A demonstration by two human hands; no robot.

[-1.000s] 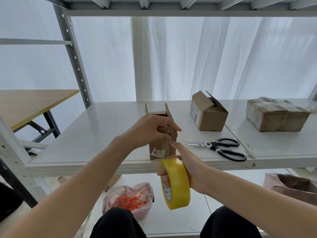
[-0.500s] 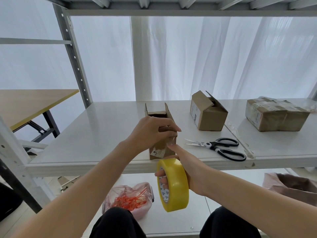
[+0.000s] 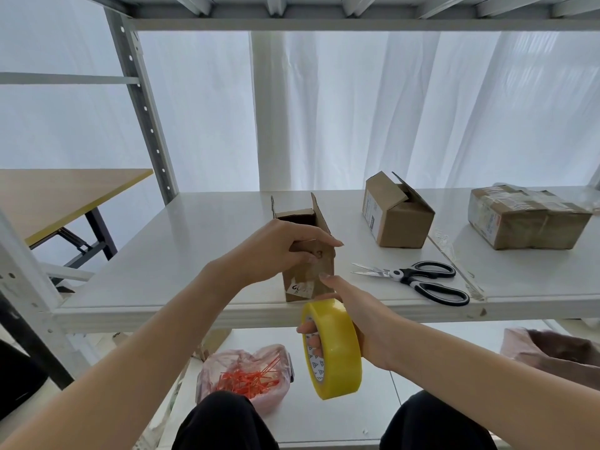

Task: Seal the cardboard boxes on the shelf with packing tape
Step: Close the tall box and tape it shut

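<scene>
At the shelf's [image 3: 194, 254] edge, the light, flimsy box [image 3: 324, 264] wants steadying: the left hand's [image 3: 272, 251] fingers [image 3: 311, 237] curl over its flap, and the right hand's [image 3: 360, 306] hook the tape roll [image 3: 337, 349].

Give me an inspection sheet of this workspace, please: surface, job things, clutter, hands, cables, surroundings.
Surface: white shelf, boxes standing on it.
Job's things: small box at front edge, flaps up; second box, flaps open; third box, taped; yellow tape roll.
Clutter: scissors on the shelf; bag of orange ties below.
Hands: left hand grips the small box; right hand holds the tape roll, thumb touching the box.
Cables: nothing seen.
Surroundings: white curtain behind; wooden table at left.
</scene>
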